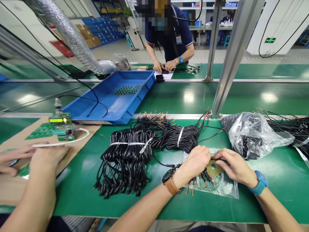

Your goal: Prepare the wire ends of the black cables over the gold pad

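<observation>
My left hand [196, 161], with a watch on the wrist, is closed over the work, its fingertips pointing at my right hand. My right hand [233, 166], wearing a blue wristband, is closed with thumb and fingers pinched together close to the left. Whatever they hold is hidden by the fingers. Beneath them lies a brass-coloured plate [212, 168] with a round spot, on a clear plastic bag [229, 190]. Black cables with stripped orange and red wire ends [205, 180] stick out below my left hand.
Tied bundles of black cable [131, 145] lie to the left, and a clear bag of black parts [253, 138] to the right. Behind stand a blue tray [108, 96] and a metal post [231, 58]. Co-workers' hands [48, 158] work at left and across the bench.
</observation>
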`<state>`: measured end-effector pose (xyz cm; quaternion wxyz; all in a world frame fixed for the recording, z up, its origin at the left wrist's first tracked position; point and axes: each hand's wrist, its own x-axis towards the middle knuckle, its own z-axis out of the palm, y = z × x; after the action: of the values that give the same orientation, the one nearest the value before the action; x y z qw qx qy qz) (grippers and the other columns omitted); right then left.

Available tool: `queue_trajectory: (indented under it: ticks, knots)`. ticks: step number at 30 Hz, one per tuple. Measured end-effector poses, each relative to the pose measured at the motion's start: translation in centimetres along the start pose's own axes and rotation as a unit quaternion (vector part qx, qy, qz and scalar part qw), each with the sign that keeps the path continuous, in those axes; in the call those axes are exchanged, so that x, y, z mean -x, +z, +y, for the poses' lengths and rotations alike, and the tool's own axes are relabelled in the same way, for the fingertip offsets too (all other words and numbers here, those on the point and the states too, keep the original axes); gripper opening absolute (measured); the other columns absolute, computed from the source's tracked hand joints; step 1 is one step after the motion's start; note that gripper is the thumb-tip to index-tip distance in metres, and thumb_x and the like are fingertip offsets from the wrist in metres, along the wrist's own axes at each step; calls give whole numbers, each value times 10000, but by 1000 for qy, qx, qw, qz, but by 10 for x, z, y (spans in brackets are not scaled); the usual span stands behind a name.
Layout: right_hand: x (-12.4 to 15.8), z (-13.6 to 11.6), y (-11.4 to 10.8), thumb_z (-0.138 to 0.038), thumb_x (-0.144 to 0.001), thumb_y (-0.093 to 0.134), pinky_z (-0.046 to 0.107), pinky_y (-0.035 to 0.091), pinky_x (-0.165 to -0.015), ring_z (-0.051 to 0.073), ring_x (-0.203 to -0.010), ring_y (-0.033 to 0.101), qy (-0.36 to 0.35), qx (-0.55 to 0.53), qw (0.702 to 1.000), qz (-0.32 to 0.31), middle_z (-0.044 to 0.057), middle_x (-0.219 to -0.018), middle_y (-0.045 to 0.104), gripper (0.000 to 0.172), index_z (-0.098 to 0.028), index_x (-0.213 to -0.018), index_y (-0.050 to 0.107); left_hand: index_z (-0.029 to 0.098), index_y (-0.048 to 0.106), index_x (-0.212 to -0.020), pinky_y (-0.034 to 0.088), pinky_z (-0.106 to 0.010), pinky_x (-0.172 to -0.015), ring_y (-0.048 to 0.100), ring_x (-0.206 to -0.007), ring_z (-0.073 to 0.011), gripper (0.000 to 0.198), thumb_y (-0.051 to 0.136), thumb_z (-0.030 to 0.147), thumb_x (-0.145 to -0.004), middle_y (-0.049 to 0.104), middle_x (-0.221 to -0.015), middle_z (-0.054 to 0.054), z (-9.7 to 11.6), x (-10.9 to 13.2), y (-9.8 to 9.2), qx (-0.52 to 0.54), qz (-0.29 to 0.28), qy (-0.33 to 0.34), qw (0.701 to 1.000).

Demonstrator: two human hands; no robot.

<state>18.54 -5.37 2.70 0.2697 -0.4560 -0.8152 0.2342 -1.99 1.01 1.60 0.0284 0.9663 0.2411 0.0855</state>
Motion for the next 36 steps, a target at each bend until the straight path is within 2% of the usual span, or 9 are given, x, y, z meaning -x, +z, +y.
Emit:
queue_trajectory:
  ticks: [5,10,16,19,21,24,29,33,36]
  knots:
    - [-2,4,-1,-255,-1017,497,369,541,-777,229,-864,652,21,1,1000,8,81,-936,695,113,-225,-1022,606,157,606,-819,406,-376,-717,548,-796,-225,179,514,74,-948,610,-808,-53,-2,0,7,9,21,5,1000]
    - [-4,15,-1,-284,-1013,518,373,553,-787,228,-862,681,66,0,989,130,87,-967,729,149,-217,-1041,648,167,581,-825,395,-366,-710,550,-785,-216,177,512,108,-977,613,-807,-50,-6,1,10,25,38,12,999]
    - [-8,23,-1,-390,-1009,567,338,557,-768,209,-813,695,33,-19,987,154,72,-924,746,234,-226,-1055,727,174,548,-834,385,-346,-699,530,-757,-202,177,491,155,-1000,595,-801,-35,-8,6,7,17,49,16,999]
    - [-11,26,1,-421,-1005,574,321,543,-712,192,-742,667,18,-24,985,169,67,-847,718,287,-211,-1074,757,174,539,-837,390,-334,-699,519,-759,-199,172,496,180,-1003,582,-817,-32,-9,8,6,24,62,14,998]
    - [-14,26,0,-433,-1008,563,316,535,-691,187,-718,647,14,-27,985,172,61,-801,692,317,-200,-1080,766,177,538,-837,393,-328,-699,521,-765,-198,171,498,197,-1003,579,-824,-32,-10,9,8,37,71,15,997]
    - [-15,23,-3,-393,-1031,512,332,539,-729,196,-769,652,22,-41,986,158,70,-837,699,325,-197,-1130,752,181,553,-864,400,-327,-703,540,-750,-189,159,485,210,-1005,594,-819,-28,-12,11,11,71,88,17,993]
    - [-10,19,-9,-374,-1007,539,366,547,-832,216,-891,680,90,-101,982,130,85,-986,735,275,-194,-1120,713,182,585,-1024,443,-318,-727,610,-760,-179,115,476,181,-988,672,-860,-39,-11,15,15,156,151,25,976]
    - [-5,19,-6,-497,-962,592,304,562,-679,169,-726,653,152,-233,953,120,41,-871,697,332,-195,-1088,648,195,620,-1061,497,-291,-735,648,-782,-166,131,506,238,-1013,731,-905,-42,-8,15,18,242,210,15,947]
    - [-3,17,-3,-546,-932,631,308,572,-687,165,-719,657,178,-312,927,104,39,-857,692,378,-194,-1069,623,196,655,-1017,512,-276,-727,659,-766,-159,131,544,264,-1007,743,-871,-33,-4,13,16,295,241,-9,925]
